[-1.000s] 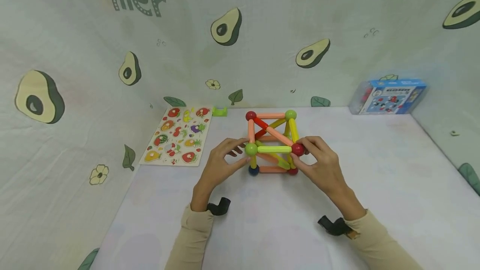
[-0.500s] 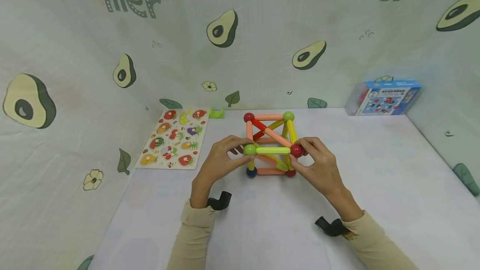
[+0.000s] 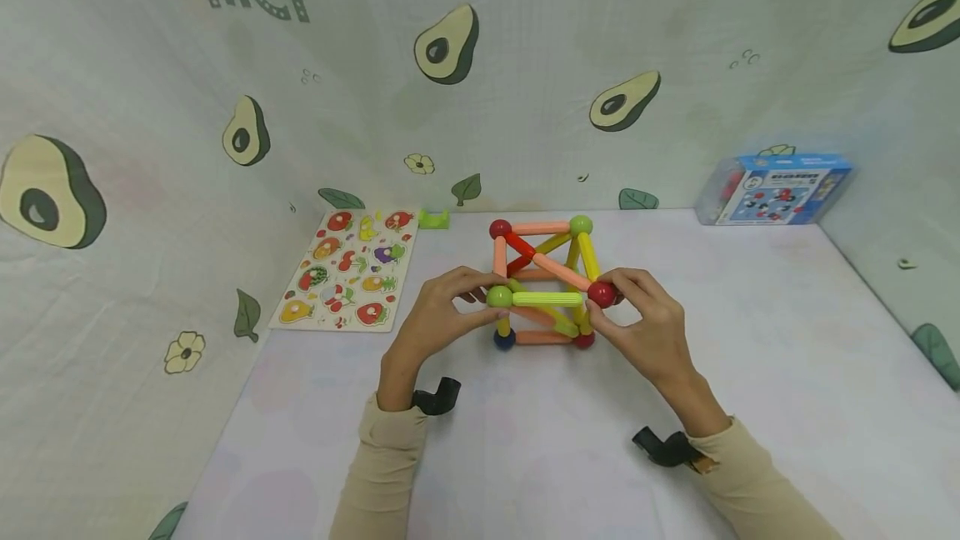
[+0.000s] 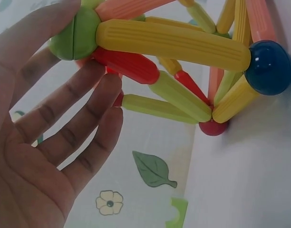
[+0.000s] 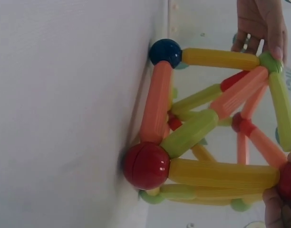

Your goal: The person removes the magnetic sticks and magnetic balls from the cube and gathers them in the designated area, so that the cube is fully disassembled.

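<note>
Frame of coloured rods and balls [image 3: 561, 271] stands on the white table [image 3: 525, 457] directly before me, between my two hands; my left hand [image 3: 441, 315] pinches the front green ball [image 3: 499, 297], its upper left corner, with thumb and fingertip, the other fingers spread loosely behind; my right hand [image 3: 651, 327] pinches the front red ball [image 3: 602, 294], the upper right corner, between thumb and fingers; a ribbed lime rod [image 3: 547, 299] runs from the green ball towards the red one and ends just short of it; a red-and-salmon diagonal [image 3: 521, 245] slants across from the rear left corner to the red ball in my right grip; below, a dark blue ball [image 3: 505, 339] and a lower red ball [image 3: 584, 341] mark the near base corners, joined by a salmon rod [image 3: 543, 338]; left, a fruit board [image 3: 360, 282] lies flat, a small green piece [image 3: 434, 220] beside its far corner; at right rear, a blue-topped box [image 3: 783, 190].
</note>
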A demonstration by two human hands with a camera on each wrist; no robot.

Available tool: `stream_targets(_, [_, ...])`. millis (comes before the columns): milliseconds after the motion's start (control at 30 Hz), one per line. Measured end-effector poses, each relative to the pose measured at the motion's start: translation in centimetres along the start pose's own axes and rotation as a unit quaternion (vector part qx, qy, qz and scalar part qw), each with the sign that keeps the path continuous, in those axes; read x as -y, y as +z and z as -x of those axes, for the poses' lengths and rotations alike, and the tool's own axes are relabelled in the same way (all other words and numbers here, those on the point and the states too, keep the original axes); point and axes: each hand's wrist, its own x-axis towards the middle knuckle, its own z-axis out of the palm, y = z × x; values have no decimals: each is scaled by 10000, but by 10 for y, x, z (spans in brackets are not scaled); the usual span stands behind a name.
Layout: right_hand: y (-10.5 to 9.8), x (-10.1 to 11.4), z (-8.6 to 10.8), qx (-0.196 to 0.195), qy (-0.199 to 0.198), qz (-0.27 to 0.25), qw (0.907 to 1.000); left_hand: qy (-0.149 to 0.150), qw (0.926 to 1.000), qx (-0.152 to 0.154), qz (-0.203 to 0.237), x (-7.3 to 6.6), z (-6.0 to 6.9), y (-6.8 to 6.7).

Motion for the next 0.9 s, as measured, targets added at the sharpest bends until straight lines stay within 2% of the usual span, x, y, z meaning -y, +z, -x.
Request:
stream_targets(267, [-6,3,-1,602,163,529,9967,-60,10000,-12,-2,-2,0,0])
stream_targets(367, [-8,5,-3,705,162,586,9957,-115,9999,-13,13,-2,1,0])
stream_targets(633, [-2,9,-6,466,205,295,9983,-95,9999,-43,16,-1,1,-2])
stream_targets(733, [-1,9,-6,428,327,220,9983,-116,9999,-32,-3,0,1,-1])
stream_targets(900, [-3,6,-4,429,710,-299,9961,-110,9999,5,-26,-1,0,-1])
